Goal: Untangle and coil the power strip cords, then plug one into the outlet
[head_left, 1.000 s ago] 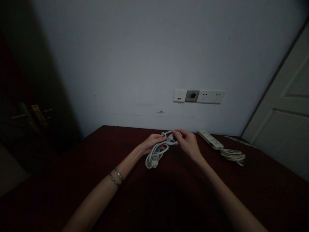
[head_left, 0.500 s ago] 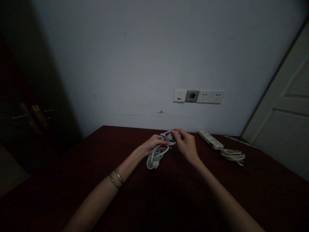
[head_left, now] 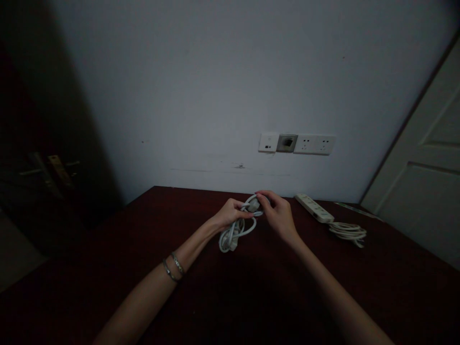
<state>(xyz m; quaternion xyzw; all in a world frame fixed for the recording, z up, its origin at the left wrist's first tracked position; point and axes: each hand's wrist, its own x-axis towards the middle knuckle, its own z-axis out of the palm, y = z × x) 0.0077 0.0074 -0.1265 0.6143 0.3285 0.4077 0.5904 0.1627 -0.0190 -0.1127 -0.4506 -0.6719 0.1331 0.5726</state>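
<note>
A bundled white power cord [head_left: 247,231] with looped cable is held above the dark red tabletop. Closed around the middle of its loops is my left hand [head_left: 230,214], thumb and fingers pinching the cable. My right hand [head_left: 277,214] grips the upper loop at its right side, thumb against the fingertips. Within that upper loop sits a pale plug end [head_left: 253,205] between the two hands. Another pale plug-like end [head_left: 233,245] hangs at the bottom of the lower loops, below my left hand. My fingers partly hide the cable where they grip it.
A white power strip [head_left: 314,209] lies to the right on the tabletop [head_left: 172,297], its cable coiled [head_left: 348,232] beside it. Wall sockets [head_left: 304,143] are set in the wall behind. A pale panelled door [head_left: 427,177] stands at the right, and a metal door handle [head_left: 59,170] shows at left.
My left fingers have shifted their hold on the loops. One strand of the lower part now bows out to the right. My right hand stays nearly in place on the upper loop.
</note>
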